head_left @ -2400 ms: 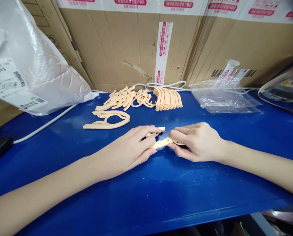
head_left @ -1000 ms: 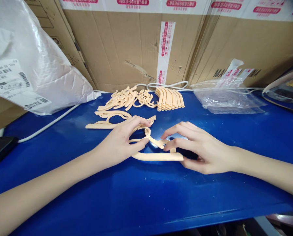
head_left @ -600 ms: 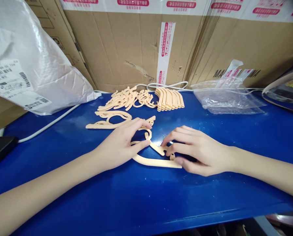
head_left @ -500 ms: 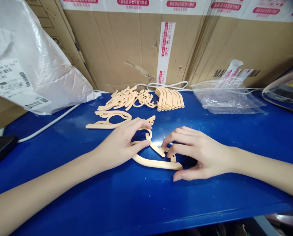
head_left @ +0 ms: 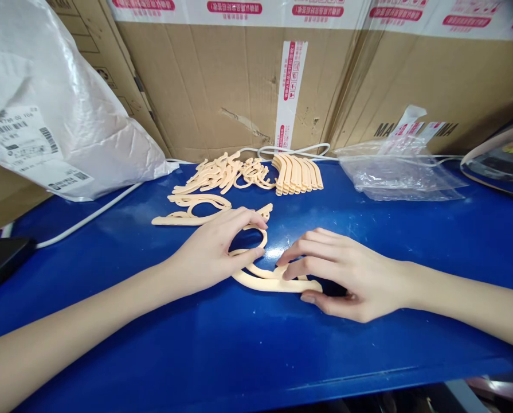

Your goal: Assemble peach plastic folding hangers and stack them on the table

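Note:
A beige plastic folding hanger (head_left: 277, 285) lies on the blue tabletop in front of me. My left hand (head_left: 219, 246) curls round its hook end, thumb below and fingers above, hiding part of it. Across the hanger's right end, my right hand (head_left: 346, 275) has its fingers over the inner pieces and its thumb against the tip of the lower arm. The two pieces there lie close together. Just behind my left hand rests another beige hanger (head_left: 174, 219), partly covered by that hand.
Further back are a loose pile of beige hanger arms (head_left: 217, 172), several hooks (head_left: 254, 172) and a neat stack of curved pieces (head_left: 299, 175). A clear plastic bag (head_left: 398, 175) lies right, a white parcel (head_left: 75, 115) left. Cardboard boxes (head_left: 222, 74) and a white cable (head_left: 88, 215) border the table.
My right hand has drawn slightly toward me, and the hanger's inner piece has swung down against the lower arm. My left hand stays at the hook.

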### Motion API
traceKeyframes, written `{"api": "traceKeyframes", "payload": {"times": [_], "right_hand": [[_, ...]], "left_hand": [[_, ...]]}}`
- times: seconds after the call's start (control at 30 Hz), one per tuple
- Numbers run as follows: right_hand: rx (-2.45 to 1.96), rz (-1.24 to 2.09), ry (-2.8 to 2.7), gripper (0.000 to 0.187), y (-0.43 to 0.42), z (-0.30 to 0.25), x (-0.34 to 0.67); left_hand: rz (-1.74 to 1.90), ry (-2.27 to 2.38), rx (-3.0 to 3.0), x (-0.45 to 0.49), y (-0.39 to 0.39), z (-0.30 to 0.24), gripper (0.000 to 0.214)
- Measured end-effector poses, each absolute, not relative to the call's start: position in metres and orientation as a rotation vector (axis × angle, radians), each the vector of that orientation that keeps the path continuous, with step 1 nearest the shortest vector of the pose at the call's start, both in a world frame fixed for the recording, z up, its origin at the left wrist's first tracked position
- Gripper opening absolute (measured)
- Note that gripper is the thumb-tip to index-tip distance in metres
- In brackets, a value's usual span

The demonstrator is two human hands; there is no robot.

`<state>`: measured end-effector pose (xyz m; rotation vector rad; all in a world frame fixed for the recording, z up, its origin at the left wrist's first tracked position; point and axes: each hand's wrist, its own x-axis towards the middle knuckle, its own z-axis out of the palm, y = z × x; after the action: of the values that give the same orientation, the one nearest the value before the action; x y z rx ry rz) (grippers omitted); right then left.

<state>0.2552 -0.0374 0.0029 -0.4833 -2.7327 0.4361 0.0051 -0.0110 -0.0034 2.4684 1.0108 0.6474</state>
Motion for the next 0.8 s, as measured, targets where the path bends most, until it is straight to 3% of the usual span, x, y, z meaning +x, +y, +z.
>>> {"api": "traceKeyframes", "payload": {"times": [0.5,0.8], "right_hand": [[-0.564,0.271,-2.716,0.036,-0.0343,-0.0024,0.2568],[-0.705,0.164,-2.676,0.035,-0.0297,-0.0026,0.2592]], "left_hand": [[0.542,0.947,2.564,0.0040,-0.0111,-0.0026,0.023],[0.642,0.933,2.477,0.0028,-0.0098,-0.0061,0.026]]}}
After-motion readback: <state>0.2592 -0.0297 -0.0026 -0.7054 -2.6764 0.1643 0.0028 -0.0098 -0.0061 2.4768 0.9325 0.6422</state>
